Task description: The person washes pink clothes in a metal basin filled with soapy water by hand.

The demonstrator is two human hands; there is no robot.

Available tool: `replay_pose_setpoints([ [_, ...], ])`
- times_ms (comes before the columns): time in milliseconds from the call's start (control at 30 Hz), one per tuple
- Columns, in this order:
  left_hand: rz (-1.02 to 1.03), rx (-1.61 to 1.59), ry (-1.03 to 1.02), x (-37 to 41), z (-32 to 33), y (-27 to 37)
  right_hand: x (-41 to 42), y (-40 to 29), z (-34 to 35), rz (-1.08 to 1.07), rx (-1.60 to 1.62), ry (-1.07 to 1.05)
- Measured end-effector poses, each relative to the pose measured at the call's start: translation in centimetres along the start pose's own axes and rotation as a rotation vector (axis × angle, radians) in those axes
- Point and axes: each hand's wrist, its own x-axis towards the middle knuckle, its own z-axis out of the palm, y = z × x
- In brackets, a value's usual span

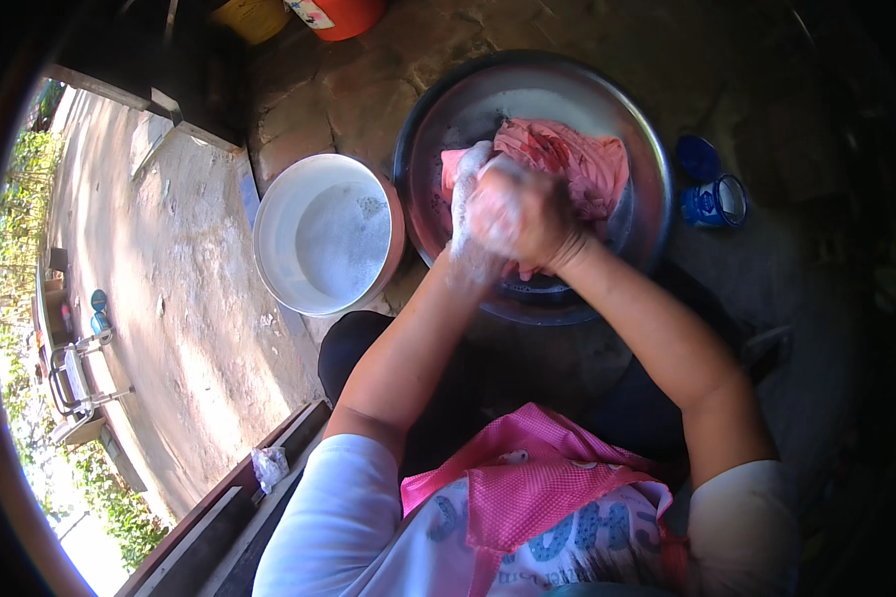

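A wide round metal basin (646, 134) stands on the floor in front of me, with soapy water and a wet pink cloth (567, 153) in it. Over the basin my two hands are pressed together on part of the cloth. Thick white suds coat my left hand (481, 198) and its wrist. My right hand (526, 213) overlaps it and is blurred; its fingers are closed on the cloth. Folds of the pink cloth show above, to the left of and below the hands. How each finger grips is hidden.
Left of the basin stands a white bucket (269, 254) with cloudy water. A blue tub (705, 203) lies at the right beside a dark blue lid (698, 157). A red bucket (343, 19) is at the top. A crumpled plastic bag (269, 469) rests on a ledge at lower left.
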Motion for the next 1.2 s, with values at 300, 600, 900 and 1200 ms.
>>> replay_pose_setpoints([
  [300, -0.183, 0.124, -0.173, 1.2, -6.6, 3.2, -0.3, -2.8, 0.6, 0.039, -0.004, -0.065],
  [600, -0.249, 0.032, -0.377, 1.8, -8.7, 4.2, -0.7, -3.4, 1.5, -0.004, 0.022, -0.055],
  [900, -0.302, 0.274, 0.312, 0.3, 8.3, 3.2, 2.8, 5.3, -5.9, 0.847, 0.753, -0.156],
  [1200, 0.101, 0.977, 0.131, 2.0, 4.5, 5.2, 2.0, 4.4, -7.4, 0.792, 0.681, -0.435],
])
